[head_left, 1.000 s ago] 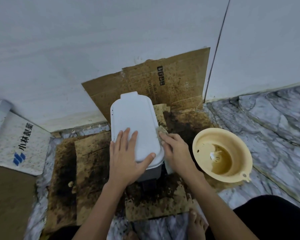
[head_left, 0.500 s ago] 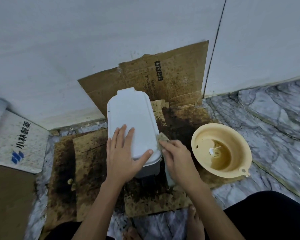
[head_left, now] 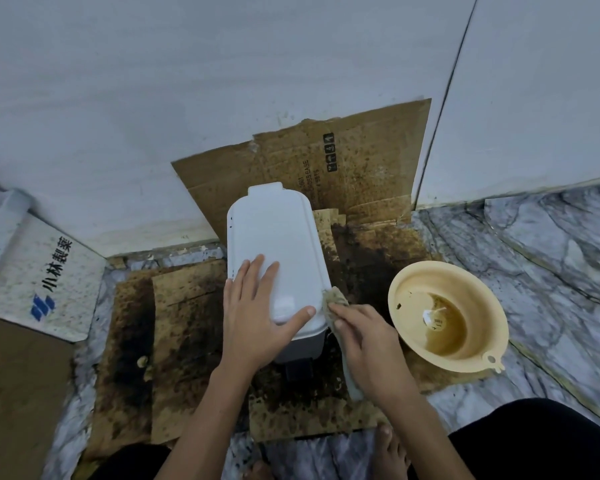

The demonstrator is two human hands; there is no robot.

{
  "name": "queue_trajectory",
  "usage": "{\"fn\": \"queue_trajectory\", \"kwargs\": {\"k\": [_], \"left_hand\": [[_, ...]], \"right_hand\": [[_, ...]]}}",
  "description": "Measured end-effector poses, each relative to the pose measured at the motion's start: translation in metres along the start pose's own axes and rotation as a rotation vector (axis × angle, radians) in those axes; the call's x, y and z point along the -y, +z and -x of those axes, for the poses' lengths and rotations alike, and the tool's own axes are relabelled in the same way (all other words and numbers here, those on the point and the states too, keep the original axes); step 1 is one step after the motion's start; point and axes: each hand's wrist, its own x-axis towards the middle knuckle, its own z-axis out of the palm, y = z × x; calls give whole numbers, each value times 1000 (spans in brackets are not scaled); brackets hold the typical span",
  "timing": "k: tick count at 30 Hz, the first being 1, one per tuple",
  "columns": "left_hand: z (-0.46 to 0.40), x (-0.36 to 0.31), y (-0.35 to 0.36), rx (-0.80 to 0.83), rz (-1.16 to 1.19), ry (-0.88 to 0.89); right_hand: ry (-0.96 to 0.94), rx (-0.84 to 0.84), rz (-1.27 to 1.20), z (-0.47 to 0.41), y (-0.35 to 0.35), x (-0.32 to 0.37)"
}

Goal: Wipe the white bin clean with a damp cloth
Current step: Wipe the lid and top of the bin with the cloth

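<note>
The white bin point(head_left: 274, 237) stands on stained cardboard near the wall, its flat lid facing up. My left hand point(head_left: 255, 320) lies flat on the near end of the lid, fingers spread, thumb hooked over the right edge. My right hand point(head_left: 364, 341) presses a dirty, damp cloth point(head_left: 335, 297) against the bin's right side near the lid rim. A strip of the cloth hangs down below my palm. The bin's lower body is mostly hidden by my hands.
A cream plastic basin point(head_left: 447, 310) with brownish water sits to the right of the bin. Soiled cardboard point(head_left: 184, 327) covers the marble floor and leans on the wall point(head_left: 343, 168). A white printed box point(head_left: 35, 275) lies at the left. A bare foot point(head_left: 392, 448) is near the bottom edge.
My right hand with the cloth has slid a little toward me along the bin's right side. My left hand has stayed on the lid.
</note>
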Motion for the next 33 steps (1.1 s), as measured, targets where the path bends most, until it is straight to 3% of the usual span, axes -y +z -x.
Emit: {"fn": "queue_trajectory", "kwargs": {"k": [7,12,17,23,27,33], "left_hand": [[22,10,6,-72,144,29],[41,11,7,-82,294,-64],[45,10,-2,-128,510,-227],[31,28,-9,-210,665,-437],[29,29,-13,-231,685,-469],[2,19,-15,-213,686,-456]], "right_hand": [[-168,-28,196,-62,16,34],[-295,35,480,-146,48,52],[-367,171,637,-147,68,69],[-376,398,605,-90,54,91],[-401,363,583,-87,41,75],[-216,307,180,-99,41,87]]}}
